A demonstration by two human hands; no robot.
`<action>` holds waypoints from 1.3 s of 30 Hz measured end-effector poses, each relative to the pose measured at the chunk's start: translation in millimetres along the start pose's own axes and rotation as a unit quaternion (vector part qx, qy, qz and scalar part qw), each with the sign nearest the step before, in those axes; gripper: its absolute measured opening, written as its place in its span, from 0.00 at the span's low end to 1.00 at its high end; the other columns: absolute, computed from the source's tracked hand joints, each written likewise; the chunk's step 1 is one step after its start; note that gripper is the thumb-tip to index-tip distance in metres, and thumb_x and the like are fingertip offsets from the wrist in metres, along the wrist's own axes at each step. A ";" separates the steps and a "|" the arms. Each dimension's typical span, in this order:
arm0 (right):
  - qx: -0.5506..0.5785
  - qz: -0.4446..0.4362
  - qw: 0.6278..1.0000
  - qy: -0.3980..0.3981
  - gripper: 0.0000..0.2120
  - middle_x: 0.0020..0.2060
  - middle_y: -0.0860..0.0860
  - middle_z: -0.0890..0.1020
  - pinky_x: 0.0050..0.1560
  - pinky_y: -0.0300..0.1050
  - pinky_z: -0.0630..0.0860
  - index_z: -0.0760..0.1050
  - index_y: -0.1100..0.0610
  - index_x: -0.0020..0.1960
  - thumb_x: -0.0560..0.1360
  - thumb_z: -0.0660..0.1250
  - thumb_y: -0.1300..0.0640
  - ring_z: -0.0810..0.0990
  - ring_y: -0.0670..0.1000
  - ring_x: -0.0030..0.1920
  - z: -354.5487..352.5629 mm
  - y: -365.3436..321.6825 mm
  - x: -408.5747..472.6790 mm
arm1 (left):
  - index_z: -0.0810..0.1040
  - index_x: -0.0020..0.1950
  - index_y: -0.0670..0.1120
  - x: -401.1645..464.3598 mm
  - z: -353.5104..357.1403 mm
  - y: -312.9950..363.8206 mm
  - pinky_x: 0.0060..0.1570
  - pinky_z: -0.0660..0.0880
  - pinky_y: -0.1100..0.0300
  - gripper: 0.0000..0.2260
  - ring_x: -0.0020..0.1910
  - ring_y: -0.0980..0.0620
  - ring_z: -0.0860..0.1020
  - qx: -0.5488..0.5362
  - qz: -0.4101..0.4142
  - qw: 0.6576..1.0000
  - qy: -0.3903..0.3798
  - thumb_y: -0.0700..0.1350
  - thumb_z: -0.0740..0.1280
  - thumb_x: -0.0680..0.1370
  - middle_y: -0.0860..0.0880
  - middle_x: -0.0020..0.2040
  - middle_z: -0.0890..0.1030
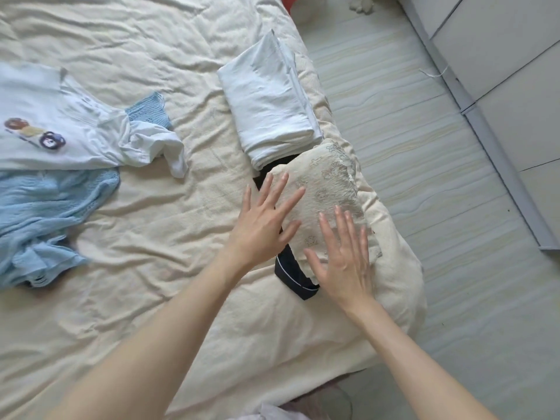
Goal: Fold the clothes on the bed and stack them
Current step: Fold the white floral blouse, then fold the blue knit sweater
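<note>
A folded cream garment with a faint print (325, 192) lies on top of a folded dark garment (295, 275) near the bed's right edge. My left hand (263, 221) hovers flat over its left side, fingers spread. My right hand (344, 259) rests flat on its near edge, fingers apart. Just beyond lies a folded pale-blue garment (269, 101). At the left, unfolded, are a white T-shirt with a cartoon print (60, 128) and a light-blue knit (45, 213).
The cream bedsheet (157, 237) is wrinkled all over. The bed's right edge drops to a pale striped floor (439, 177). Grey-white cabinet fronts (515, 71) stand at the far right. Something red (286, 1) shows at the top.
</note>
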State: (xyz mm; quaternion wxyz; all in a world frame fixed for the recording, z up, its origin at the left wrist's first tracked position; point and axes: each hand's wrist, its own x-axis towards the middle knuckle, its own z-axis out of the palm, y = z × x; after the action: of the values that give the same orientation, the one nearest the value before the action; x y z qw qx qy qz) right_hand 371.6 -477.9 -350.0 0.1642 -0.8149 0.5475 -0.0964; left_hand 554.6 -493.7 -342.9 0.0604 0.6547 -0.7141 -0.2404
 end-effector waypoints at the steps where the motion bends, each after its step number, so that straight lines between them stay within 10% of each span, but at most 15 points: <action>1: 0.004 -0.028 1.000 -0.006 0.33 0.72 0.62 0.65 0.69 0.67 0.58 0.67 0.59 0.72 0.71 0.73 0.52 0.61 0.63 0.73 2.6 -21.1 -3.2 | 0.51 0.77 0.58 -30.3 1.9 -8.5 0.73 0.39 0.42 0.26 0.77 0.48 0.39 -0.027 -0.040 0.999 0.018 0.55 0.56 0.81 0.50 0.79 0.44; 13: -0.034 -0.223 0.958 -0.175 0.31 0.68 0.61 0.71 0.65 0.66 0.64 0.71 0.59 0.69 0.70 0.75 0.51 0.69 0.63 0.68 78.5 -169.0 -27.2 | 0.60 0.76 0.52 -249.8 43.8 -116.1 0.71 0.50 0.38 0.27 0.77 0.41 0.49 -0.074 -0.333 0.938 0.067 0.46 0.65 0.78 0.44 0.77 0.57; 20: -0.079 -0.269 0.919 -0.277 0.29 0.77 0.51 0.53 0.74 0.51 0.39 0.49 0.50 0.78 0.80 0.54 0.43 0.47 0.52 0.77 143.6 -258.9 -11.9 | 0.42 0.77 0.56 -332.9 50.7 -227.1 0.72 0.42 0.41 0.31 0.76 0.44 0.37 -0.072 -0.474 0.877 -0.017 0.55 0.57 0.80 0.47 0.78 0.38; 35: -0.066 -0.431 0.873 -0.219 0.26 0.74 0.57 0.60 0.70 0.53 0.58 0.57 0.56 0.76 0.81 0.57 0.51 0.59 0.57 0.74 264.2 -453.5 96.4 | 0.36 0.75 0.62 -345.4 89.5 -335.7 0.67 0.46 0.31 0.42 0.75 0.47 0.32 -0.155 -0.489 0.846 -0.147 0.60 0.65 0.75 0.52 0.75 0.29; 39: -0.122 -0.466 0.855 -0.194 0.16 0.66 0.54 0.71 0.66 0.48 0.59 0.74 0.55 0.65 0.80 0.59 0.55 0.68 0.55 0.66 273.2 -468.8 114.7 | 0.36 0.75 0.63 -348.5 92.0 -342.5 0.67 0.47 0.31 0.41 0.75 0.47 0.33 -0.159 -0.474 0.852 -0.154 0.62 0.64 0.75 0.52 0.75 0.29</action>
State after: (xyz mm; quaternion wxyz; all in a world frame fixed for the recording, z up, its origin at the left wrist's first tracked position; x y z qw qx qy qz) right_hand 911.0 -377.1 -431.1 0.1023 -0.9902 0.0684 0.0664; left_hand 875.2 -142.7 -488.6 -0.0682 0.8497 -0.2693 -0.4482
